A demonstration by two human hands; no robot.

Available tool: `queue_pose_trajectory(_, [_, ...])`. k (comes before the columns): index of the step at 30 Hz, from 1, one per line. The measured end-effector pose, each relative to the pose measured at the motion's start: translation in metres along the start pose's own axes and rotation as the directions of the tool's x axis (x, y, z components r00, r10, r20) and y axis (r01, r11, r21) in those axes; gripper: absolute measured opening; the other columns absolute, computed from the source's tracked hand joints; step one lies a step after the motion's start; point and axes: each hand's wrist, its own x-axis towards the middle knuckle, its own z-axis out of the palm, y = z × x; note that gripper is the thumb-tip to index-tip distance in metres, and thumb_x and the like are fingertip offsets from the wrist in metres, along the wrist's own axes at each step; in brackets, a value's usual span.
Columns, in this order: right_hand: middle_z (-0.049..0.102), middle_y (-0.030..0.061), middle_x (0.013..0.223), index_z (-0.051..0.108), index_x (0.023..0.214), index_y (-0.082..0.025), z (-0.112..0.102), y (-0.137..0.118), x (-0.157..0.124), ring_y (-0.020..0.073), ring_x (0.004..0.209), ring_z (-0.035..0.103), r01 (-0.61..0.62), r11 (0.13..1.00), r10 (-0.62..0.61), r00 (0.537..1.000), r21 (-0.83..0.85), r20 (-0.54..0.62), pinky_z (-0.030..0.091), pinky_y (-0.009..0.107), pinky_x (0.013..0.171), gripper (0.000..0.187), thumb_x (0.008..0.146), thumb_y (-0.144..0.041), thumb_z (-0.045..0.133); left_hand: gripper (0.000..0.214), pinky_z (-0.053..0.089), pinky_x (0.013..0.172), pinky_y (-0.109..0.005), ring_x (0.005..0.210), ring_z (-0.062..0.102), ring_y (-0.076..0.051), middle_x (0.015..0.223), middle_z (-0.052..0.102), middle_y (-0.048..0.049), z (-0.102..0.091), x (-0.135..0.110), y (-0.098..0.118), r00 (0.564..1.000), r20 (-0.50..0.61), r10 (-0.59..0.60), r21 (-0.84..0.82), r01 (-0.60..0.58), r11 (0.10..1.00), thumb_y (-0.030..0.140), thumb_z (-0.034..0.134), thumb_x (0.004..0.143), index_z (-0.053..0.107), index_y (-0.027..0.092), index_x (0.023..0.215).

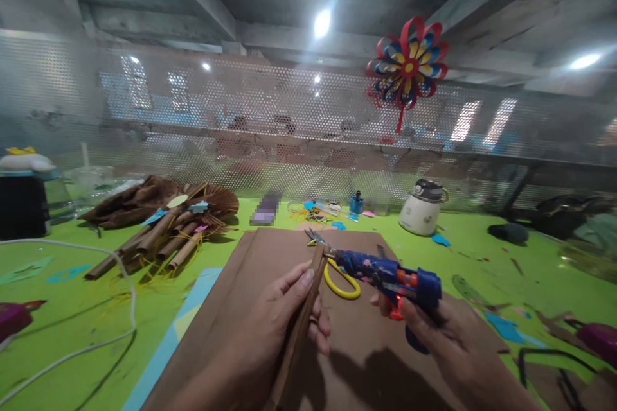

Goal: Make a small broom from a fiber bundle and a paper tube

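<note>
A bright green table carries a broad brown sheet beneath a person's hands. Above it, the left hand pinches a narrow brown paper strip between thumb and fingers, while the right hand grasps a dark-blue glue gun, its nozzle at the strip's upper end; whether the two touch is hard to tell. Clean work likely calls for a steady strip, a light squeeze and a thin bead, with fingertips kept below the nozzle, probably hot given the gun's red light. Beyond the sheet, at right, stands a white flask, black lid on, contents hidden. At far left, a clear cup holds a straw; anything else inside is blurred. Smallest is a blue bottle, its contents unreadable.
</note>
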Motion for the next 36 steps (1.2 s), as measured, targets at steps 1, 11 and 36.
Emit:
queue_pose_trajectory(1, [0.071, 0.0098, 0.082, 0.07, 0.096, -0.017, 0.0, 0.0, 0.0, 0.023, 0.077, 0.067, 0.008, 1.0, -0.008, 1.0, -0.013, 0.0, 0.056, 0.03, 0.067, 0.04, 0.09, -0.046, 0.043, 0.029, 0.044, 0.052, -0.021, 0.056, 0.054, -0.011, 0.066, 0.053, 0.0023, 0.0, 0.0, 0.0, 1.0, -0.002, -0.002, -0.001, 0.002, 1.0, 0.044, 0.049, 0.088, 0.054, 0.018, 0.101])
queue_pose_trajectory(11, [0.072, 0.0081, 0.082, 0.069, 0.105, -0.02, -0.002, -0.009, 0.001, 0.0211, 0.073, 0.067, 0.062, 0.998, -0.062, 0.998, -0.009, -0.014, 0.055, 0.027, 0.063, 0.039, 0.09, -0.045, 0.044, 0.039, 0.045, 0.05, -0.022, 0.052, 0.054, -0.011, 0.064, 0.052, 0.0032, 0.003, 0.001, 0.003, 0.998, -0.066, -0.019, -0.009, 0.018, 1.0, 0.045, 0.054, 0.084, 0.051, 0.019, 0.114])
queue_pose_trajectory(36, [0.066, 0.0048, 0.065, 0.068, 0.108, -0.019, -0.007, -0.011, 0.0, 0.019, 0.058, 0.062, 0.114, 0.99, -0.115, 0.993, -0.086, -0.007, 0.054, 0.028, 0.056, 0.039, 0.09, -0.044, 0.044, 0.035, 0.039, 0.048, -0.019, 0.052, 0.054, -0.01, 0.066, 0.059, -0.0009, 0.0, 0.0, -0.001, 1.0, -0.004, -0.031, -0.007, 0.031, 0.999, 0.044, 0.051, 0.088, 0.055, 0.017, 0.111])
